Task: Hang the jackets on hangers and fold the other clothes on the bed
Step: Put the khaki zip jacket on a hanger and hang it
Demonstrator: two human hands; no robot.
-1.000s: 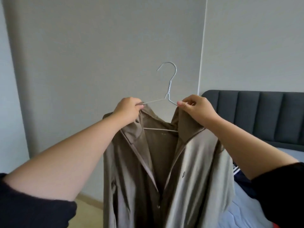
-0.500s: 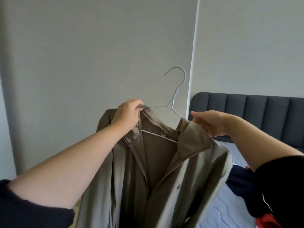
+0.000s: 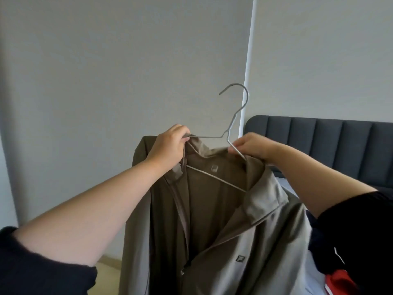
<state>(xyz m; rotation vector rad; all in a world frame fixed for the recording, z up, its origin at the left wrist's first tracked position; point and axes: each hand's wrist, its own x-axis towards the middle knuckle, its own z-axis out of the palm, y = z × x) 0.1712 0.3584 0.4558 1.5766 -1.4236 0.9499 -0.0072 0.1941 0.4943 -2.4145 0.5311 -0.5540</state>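
The person holds a taupe jacket up in front of a plain grey wall, both arms stretched forward. The jacket sits on a thin grey wire hanger, whose hook points up and to the left, above the 2 hands. The hanger is tilted, its left shoulder higher than its right, and its lower bar shows across the open neck of the jacket, just under a small label inside the collar.

The left hand is closed around the left end of the hanger, with the collar fabric caught in the same grip. The right hand pinches the hanger's right sloping wire between thumb and fingers, right where the wire passes under the collar. The 2 hands are apart, one on each side of the hook's stem.

The jacket hangs open at the front; its lighter right panel carries a small dark logo on the chest and folds outward at the lapel. The bottom of the garment runs out of view.

Behind the right arm stands the dark padded headboard of the bed, and a strip of pale sheet shows beside the jacket. Something red lies at the lower right corner. Both arms end in dark sleeves. A patch of beige floor shows lower left.
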